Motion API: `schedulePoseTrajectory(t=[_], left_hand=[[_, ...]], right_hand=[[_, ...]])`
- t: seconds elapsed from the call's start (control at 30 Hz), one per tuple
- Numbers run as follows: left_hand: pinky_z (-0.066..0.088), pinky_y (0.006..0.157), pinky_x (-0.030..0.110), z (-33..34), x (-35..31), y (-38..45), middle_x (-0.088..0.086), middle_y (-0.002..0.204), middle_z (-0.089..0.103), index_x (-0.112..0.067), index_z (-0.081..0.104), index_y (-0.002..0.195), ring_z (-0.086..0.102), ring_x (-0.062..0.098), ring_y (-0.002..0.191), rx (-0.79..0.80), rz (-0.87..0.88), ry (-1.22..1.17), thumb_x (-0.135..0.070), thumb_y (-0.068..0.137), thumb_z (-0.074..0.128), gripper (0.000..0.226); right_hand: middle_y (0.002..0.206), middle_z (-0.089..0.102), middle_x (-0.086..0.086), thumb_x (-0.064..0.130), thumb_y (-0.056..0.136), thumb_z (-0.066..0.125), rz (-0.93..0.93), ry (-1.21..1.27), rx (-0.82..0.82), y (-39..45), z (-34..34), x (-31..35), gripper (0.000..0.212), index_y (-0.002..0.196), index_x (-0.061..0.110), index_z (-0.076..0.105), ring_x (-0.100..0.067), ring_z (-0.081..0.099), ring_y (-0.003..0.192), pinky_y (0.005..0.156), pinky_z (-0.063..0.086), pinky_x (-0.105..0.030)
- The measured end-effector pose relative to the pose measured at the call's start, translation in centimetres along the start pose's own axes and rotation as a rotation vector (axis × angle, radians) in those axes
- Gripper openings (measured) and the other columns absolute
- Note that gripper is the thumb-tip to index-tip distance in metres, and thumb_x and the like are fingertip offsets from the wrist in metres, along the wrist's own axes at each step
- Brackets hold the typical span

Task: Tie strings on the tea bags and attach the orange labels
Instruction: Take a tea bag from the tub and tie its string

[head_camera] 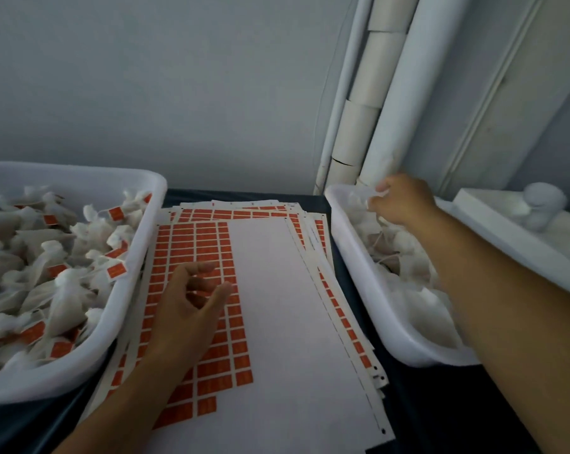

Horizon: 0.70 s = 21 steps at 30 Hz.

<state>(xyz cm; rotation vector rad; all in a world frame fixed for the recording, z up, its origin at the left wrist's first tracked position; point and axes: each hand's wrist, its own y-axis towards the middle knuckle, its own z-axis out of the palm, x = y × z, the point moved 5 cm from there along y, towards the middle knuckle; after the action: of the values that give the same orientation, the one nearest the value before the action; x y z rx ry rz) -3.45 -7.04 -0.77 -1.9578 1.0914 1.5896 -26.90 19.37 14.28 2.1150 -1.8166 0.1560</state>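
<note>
Sheets of orange labels lie stacked in the middle of the dark table; the top sheet's right part is bare white backing. My left hand hovers over the label columns with fingers loosely curled, holding nothing. My right hand reaches into the far end of the right white tub and pinches a white tea bag from the pile of unlabelled bags. The left white tub holds several tea bags with strings and orange labels.
White pipes and cardboard tubes stand against the wall behind the right tub. A white tray with a small white jar sits at the far right. The dark table shows between and in front of the tubs.
</note>
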Motion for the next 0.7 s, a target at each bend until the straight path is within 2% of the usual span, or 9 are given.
schedulePoseTrajectory(t=[0.17, 0.27, 0.33, 0.4, 0.47, 0.57, 0.63, 0.7], left_hand=[[0.044, 0.045, 0.006, 0.1, 0.0, 0.0, -0.014, 0.098, 0.062, -0.039, 0.052, 0.117, 0.065, 0.01, 0.081, 0.021, -0.004, 0.006, -0.037, 0.092, 0.071, 0.032], [0.043, 0.045, 0.006, 0.1, 0.2, 0.0, -0.015, 0.099, 0.061, -0.04, 0.051, 0.117, 0.065, 0.011, 0.082, 0.024, -0.01, 0.009, -0.038, 0.092, 0.07, 0.032], [0.042, 0.045, 0.005, 0.1, 0.3, 0.1, -0.016, 0.1, 0.061, -0.04, 0.052, 0.117, 0.064, 0.01, 0.082, 0.024, -0.013, 0.015, -0.039, 0.092, 0.07, 0.031], [0.041, 0.044, 0.004, 0.3, 0.2, 0.1, -0.018, 0.1, 0.06, -0.04, 0.051, 0.117, 0.064, 0.009, 0.082, 0.027, -0.01, 0.021, -0.039, 0.092, 0.07, 0.031], [0.04, 0.043, 0.004, 0.4, 0.2, 0.1, -0.019, 0.099, 0.059, -0.041, 0.051, 0.117, 0.063, 0.009, 0.081, 0.031, -0.013, 0.025, -0.037, 0.093, 0.069, 0.03], [0.039, 0.042, 0.003, 0.4, 0.2, 0.1, -0.019, 0.098, 0.059, -0.04, 0.051, 0.117, 0.062, 0.008, 0.08, 0.033, -0.01, 0.02, -0.036, 0.093, 0.069, 0.03], [0.039, 0.042, 0.003, 0.3, 0.3, 0.1, -0.018, 0.098, 0.059, -0.039, 0.052, 0.117, 0.062, 0.008, 0.08, 0.031, -0.013, 0.011, -0.036, 0.093, 0.069, 0.029], [0.04, 0.043, 0.004, 0.3, 0.4, 0.1, -0.019, 0.098, 0.059, -0.039, 0.052, 0.117, 0.063, 0.008, 0.081, 0.03, -0.013, 0.011, -0.036, 0.094, 0.068, 0.029]], right_hand=[[0.123, 0.066, -0.011, 0.032, 0.093, 0.071, 0.077, -0.188, 0.168, -0.2, 2.5, -4.1, 0.032, 0.121, 0.016, 0.07, -0.03, 0.062, 0.11, 0.083, 0.047, -0.029], [0.12, 0.065, -0.01, 0.032, 0.092, 0.071, 0.142, -0.295, 0.28, 0.0, 3.5, -5.7, 0.034, 0.118, 0.011, 0.068, -0.03, 0.061, 0.107, 0.086, 0.048, -0.031], [0.112, 0.066, -0.011, 0.03, 0.095, 0.066, 0.132, -0.34, 0.3, 0.1, 3.5, -6.3, 0.027, 0.112, 0.01, 0.069, -0.028, 0.063, 0.098, 0.078, 0.049, -0.03], [0.1, 0.066, -0.008, 0.028, 0.096, 0.065, 0.08, -0.365, 0.36, -0.1, 3.5, -6.3, 0.018, 0.102, 0.012, 0.07, -0.021, 0.059, 0.079, 0.063, 0.045, -0.027], [0.094, 0.066, -0.008, 0.029, 0.1, 0.062, 0.075, -0.398, 0.449, -0.7, 3.3, -6.2, 0.024, 0.106, 0.008, 0.072, -0.018, 0.053, 0.065, 0.054, 0.04, -0.025], [0.085, 0.074, -0.005, 0.046, 0.101, 0.056, 0.11, -0.364, 0.484, -1.1, 3.3, -6.6, 0.045, 0.097, 0.005, 0.073, -0.017, 0.057, 0.056, 0.053, 0.042, -0.026], [0.083, 0.077, -0.005, 0.046, 0.103, 0.053, 0.135, -0.341, 0.503, -1.4, 3.5, -7.0, 0.048, 0.095, 0.003, 0.072, -0.016, 0.06, 0.055, 0.053, 0.043, -0.026], [0.086, 0.077, -0.004, 0.048, 0.104, 0.051, 0.164, -0.281, 0.519, -1.6, 3.7, -7.4, 0.048, 0.102, 0.004, 0.07, -0.013, 0.059, 0.051, 0.048, 0.041, -0.022]])
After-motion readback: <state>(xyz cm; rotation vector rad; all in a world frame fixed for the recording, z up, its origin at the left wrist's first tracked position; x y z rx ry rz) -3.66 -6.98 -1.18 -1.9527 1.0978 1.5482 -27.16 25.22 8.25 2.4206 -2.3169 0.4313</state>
